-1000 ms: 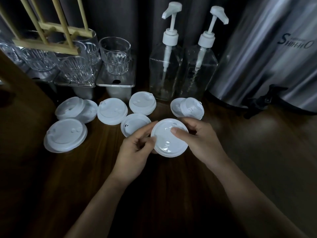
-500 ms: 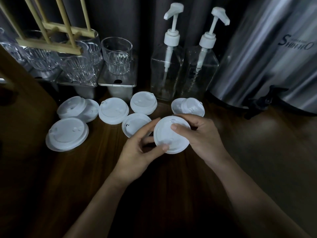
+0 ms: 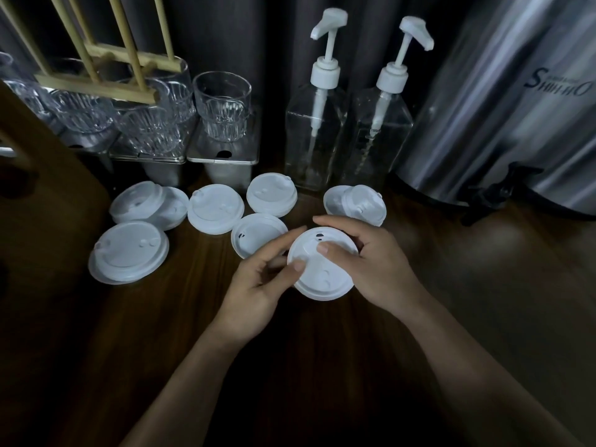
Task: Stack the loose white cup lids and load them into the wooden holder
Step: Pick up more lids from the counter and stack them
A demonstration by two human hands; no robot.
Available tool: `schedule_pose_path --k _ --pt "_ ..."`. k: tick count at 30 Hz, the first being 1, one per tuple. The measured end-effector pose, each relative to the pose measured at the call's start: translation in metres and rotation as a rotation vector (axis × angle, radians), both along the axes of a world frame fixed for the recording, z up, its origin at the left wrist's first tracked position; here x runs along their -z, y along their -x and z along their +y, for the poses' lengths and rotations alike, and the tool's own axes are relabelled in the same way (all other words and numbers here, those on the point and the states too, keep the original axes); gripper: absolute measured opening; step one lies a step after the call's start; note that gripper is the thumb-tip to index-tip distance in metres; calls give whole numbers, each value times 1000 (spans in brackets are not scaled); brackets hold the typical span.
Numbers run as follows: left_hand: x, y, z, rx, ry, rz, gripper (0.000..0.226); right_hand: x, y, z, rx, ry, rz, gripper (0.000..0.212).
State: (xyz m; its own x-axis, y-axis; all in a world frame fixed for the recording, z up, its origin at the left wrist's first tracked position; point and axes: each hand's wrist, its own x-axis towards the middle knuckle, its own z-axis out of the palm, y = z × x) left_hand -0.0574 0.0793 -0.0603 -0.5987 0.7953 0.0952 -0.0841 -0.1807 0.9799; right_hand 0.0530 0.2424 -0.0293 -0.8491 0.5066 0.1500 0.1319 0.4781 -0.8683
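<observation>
Both hands hold one white cup lid (image 3: 322,272) just above the dark wooden table (image 3: 161,317). My left hand (image 3: 261,279) pinches its left rim with thumb on top. My right hand (image 3: 371,262) wraps its right side, thumb pressed on the top face. Several loose white lids lie beyond: one upside down (image 3: 254,233) by my left fingers, two (image 3: 215,208) (image 3: 271,195) behind it, an overlapping pair (image 3: 358,203) to the right, and more lids (image 3: 129,250) (image 3: 145,204) at the left. The wooden holder (image 3: 106,69) of thin dowels stands at the back left.
Ribbed glass cups (image 3: 222,104) on steel stands (image 3: 222,156) line the back left. Two clear pump bottles (image 3: 316,130) (image 3: 377,137) stand at the back centre. A large steel drinks urn (image 3: 503,108) with a black tap (image 3: 490,198) fills the back right.
The held lid has tilted and turned between my hands; my left thumb shifted onto its near-left rim and the right thumb slid inward. The lids on the table stayed put.
</observation>
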Motion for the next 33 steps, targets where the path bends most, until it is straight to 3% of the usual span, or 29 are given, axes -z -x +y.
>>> schedule_pose_path --k 7,10,12,14,17,21,24,33 --pt "-1 0 2 -61 15 -43 33 11 -4 3 41 91 37 31" --pt "-2 1 3 -146 9 -87 31 16 -8 9 156 136 95 22" --pt "-2 2 3 -208 -3 -92 30 20 -9 16 286 84 111 19" --pt "-1 3 4 -257 -8 -106 30 25 -10 23 400 -95 88 14" --pt "0 2 5 -276 -4 -118 35 33 -7 34 486 -306 11 31" --pt "1 2 6 -280 4 -93 31 41 1 42 459 -340 -155 62" --pt "2 3 6 -281 16 -83 32 46 8 47 394 -364 -271 71" --pt "3 3 6 -265 19 -68 32 52 4 47 413 -464 -93 42"
